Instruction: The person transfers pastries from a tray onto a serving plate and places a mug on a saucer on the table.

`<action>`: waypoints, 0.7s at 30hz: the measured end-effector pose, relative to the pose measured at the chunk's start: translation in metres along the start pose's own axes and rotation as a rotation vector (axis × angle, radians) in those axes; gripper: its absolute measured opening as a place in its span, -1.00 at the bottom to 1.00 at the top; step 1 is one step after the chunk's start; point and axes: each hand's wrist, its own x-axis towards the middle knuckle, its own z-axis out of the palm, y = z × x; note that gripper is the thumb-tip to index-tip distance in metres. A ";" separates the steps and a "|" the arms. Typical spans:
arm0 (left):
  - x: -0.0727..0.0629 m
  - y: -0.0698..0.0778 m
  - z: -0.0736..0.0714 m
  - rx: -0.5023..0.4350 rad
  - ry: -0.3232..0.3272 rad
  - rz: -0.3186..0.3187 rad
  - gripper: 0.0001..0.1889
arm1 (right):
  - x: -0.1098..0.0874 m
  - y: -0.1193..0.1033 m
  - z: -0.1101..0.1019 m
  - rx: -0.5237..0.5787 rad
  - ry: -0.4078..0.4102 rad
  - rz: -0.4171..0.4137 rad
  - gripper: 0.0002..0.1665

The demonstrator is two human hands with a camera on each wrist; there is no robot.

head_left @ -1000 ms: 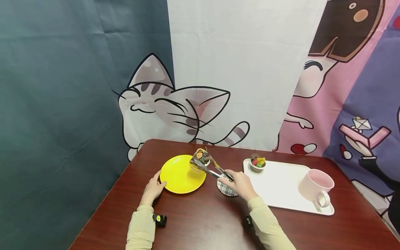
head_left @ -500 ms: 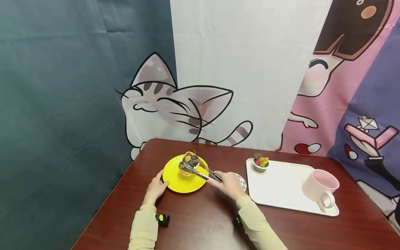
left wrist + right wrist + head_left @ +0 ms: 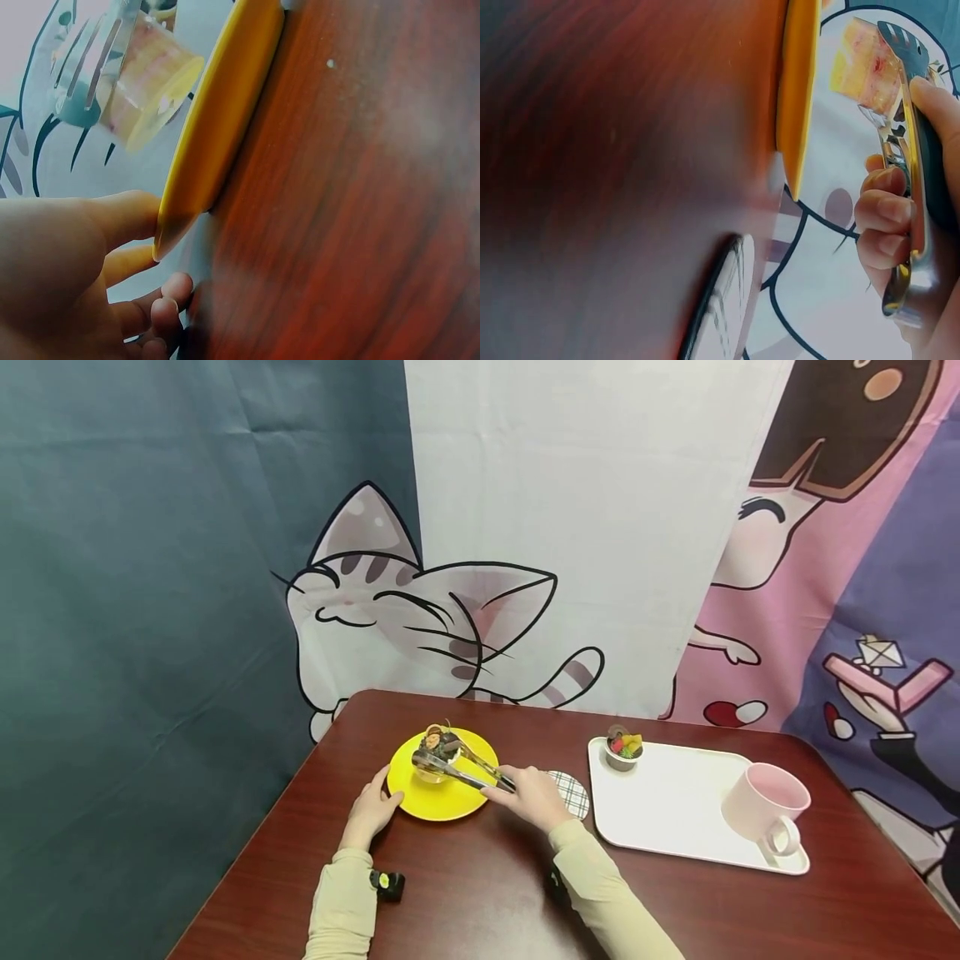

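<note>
My left hand [image 3: 371, 812] pinches the near-left rim of a yellow plate [image 3: 442, 811]; in the left wrist view the thumb and a finger meet at the plate's edge. My right hand [image 3: 534, 797] grips metal serving tongs [image 3: 468, 774] with dark handles. Between the tongs' slotted ends sits a small dessert cup [image 3: 154, 86], pinkish with a yellowish base and a dark, mixed topping. Both wrist views show the cup tilted and raised above the plate, with a gap beneath it. Part of the cup is hidden behind the tongs.
A round checked coaster [image 3: 572, 795] lies right of the plate, beside my right hand. Farther right, a white tray [image 3: 663, 802] bears a fruit-topped cup [image 3: 622, 750] at its back-left corner and a pink mug [image 3: 765, 806] at its right end. A printed curtain hangs behind the table.
The right hand has moved left with the tongs, carrying the dessert cup from the plate's right edge to over its middle-left. More of the coaster shows. The left hand stays at the rim.
</note>
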 end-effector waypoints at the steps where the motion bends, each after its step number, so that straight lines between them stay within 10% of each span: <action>1: 0.000 -0.001 0.000 0.000 0.000 -0.002 -0.32 | 0.000 -0.001 0.001 -0.003 -0.006 -0.001 -0.45; 21: -0.001 -0.002 0.001 -0.006 0.017 0.027 -0.32 | -0.007 -0.003 0.013 -0.016 -0.004 -0.066 -0.63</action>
